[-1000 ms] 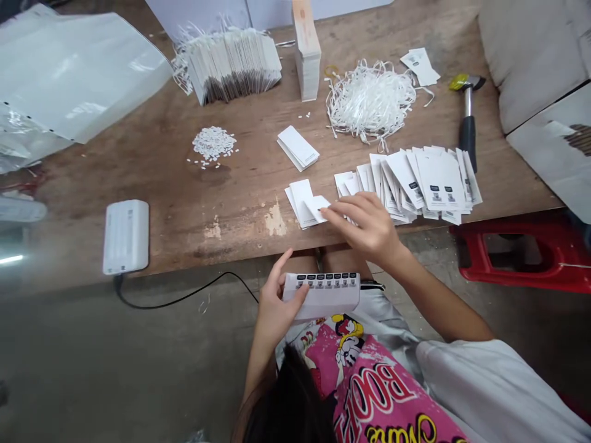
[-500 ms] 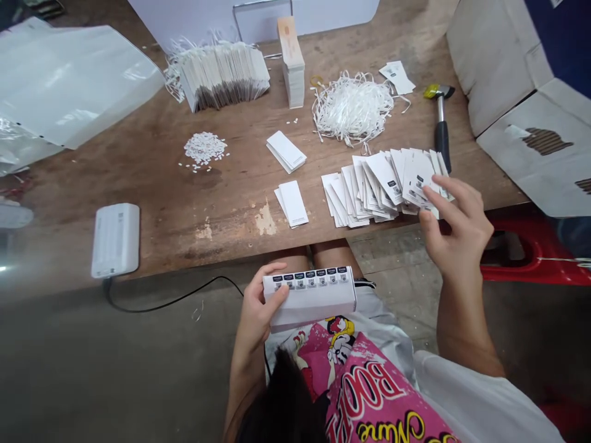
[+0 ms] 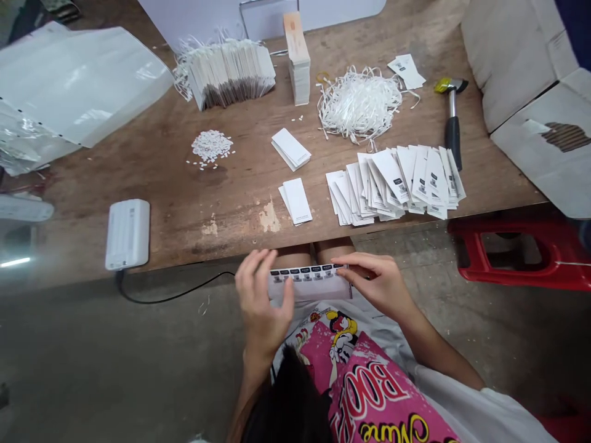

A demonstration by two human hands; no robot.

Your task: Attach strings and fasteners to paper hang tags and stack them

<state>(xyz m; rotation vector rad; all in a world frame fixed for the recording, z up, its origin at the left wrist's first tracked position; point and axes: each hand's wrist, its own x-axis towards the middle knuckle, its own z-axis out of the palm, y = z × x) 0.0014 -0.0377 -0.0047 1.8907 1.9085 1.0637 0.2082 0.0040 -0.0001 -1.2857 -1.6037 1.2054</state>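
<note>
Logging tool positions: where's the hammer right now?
In the head view, the hammer lies toward the right of the wooden table, between the string pile and the cardboard box, its handle end beside the fanned cards.

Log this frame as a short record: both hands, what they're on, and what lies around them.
Left hand: at the left end of the white printed piece, thumb in front; grip unclear
Right hand: fingertips at its top right corner
Printed piece: over the lap, black labels along its top
Table, near side: white device, loose white cards, fanned printed cards
Table, farther back: white bits, white string heap, hammer
Beside table: red stool
</note>
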